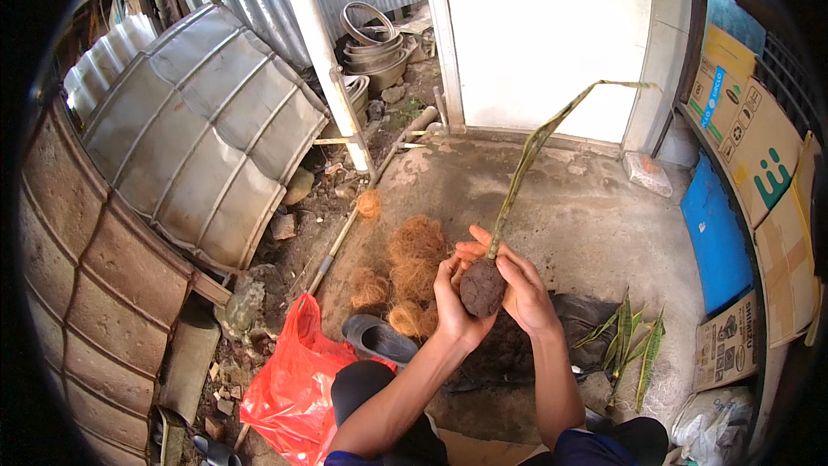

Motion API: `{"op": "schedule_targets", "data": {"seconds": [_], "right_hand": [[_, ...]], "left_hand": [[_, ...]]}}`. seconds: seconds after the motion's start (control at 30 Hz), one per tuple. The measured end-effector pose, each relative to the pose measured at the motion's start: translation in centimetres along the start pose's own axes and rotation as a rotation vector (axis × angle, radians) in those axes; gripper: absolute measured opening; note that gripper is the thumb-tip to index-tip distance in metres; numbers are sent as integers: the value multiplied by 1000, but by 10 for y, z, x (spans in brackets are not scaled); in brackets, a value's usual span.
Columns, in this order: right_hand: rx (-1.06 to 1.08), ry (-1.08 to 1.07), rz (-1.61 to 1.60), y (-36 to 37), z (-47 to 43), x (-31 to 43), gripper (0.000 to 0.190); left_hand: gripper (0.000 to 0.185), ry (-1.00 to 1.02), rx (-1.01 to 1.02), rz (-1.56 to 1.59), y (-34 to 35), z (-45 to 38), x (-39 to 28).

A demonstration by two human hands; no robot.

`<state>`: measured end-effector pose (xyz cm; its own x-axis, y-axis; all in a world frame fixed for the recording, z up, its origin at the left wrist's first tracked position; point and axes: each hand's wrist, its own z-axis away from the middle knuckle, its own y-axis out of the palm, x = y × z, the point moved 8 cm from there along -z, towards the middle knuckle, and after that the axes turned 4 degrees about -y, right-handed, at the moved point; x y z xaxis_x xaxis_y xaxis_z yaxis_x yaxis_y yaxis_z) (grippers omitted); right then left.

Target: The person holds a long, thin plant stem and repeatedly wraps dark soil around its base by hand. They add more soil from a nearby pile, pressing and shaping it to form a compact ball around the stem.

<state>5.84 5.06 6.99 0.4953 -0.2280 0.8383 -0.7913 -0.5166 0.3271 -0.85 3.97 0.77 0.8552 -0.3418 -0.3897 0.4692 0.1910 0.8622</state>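
Note:
A rounded ball of dark soil [482, 288] is cupped between my two hands, with one long snake plant leaf [521, 171] rising from its top and bending to the right. My left hand [457, 298] supports the ball's left side and underside. Against its right side, near the leaf's base, rests my right hand [522, 286]. Tufts of brown coconut fibre [416, 252] lie on the concrete to the left of my hands. Below them, loose dark soil [498, 353] is partly hidden by my arms. More snake plant leaves [624, 336] with roots lie at the right.
A red plastic bag [294, 382] and a dark rubber slipper [380, 339] are at the lower left. A pipe [333, 249] edges the concrete floor. Metal sheeting [207, 129] leans at the left, cardboard boxes [744, 136] and a blue panel [717, 239] stand at the right.

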Motion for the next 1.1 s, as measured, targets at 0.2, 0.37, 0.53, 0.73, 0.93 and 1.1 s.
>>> {"op": "schedule_targets", "data": {"seconds": [0.2,0.37,0.53,0.73,0.93,1.1], "right_hand": [[-155,32,-8,-10,2,-10,48],[-346,37,94,-15,7,-18,48],[-387,-9,-36,-15,10,-19,46],[-259,-76,82,-7,5,12,33],[-308,-112,530,-15,8,31,18],[-257,-88,644,-16,8,31,17]], "left_hand": [[50,414,-206,-275,-7,5,-24],[35,793,-292,-838,19,31,-40],[25,604,-294,-529,0,13,-41],[30,127,-126,50,-12,-3,-26],[30,123,-43,52,1,3,-26],[29,180,-62,-92,3,7,-25]]}}
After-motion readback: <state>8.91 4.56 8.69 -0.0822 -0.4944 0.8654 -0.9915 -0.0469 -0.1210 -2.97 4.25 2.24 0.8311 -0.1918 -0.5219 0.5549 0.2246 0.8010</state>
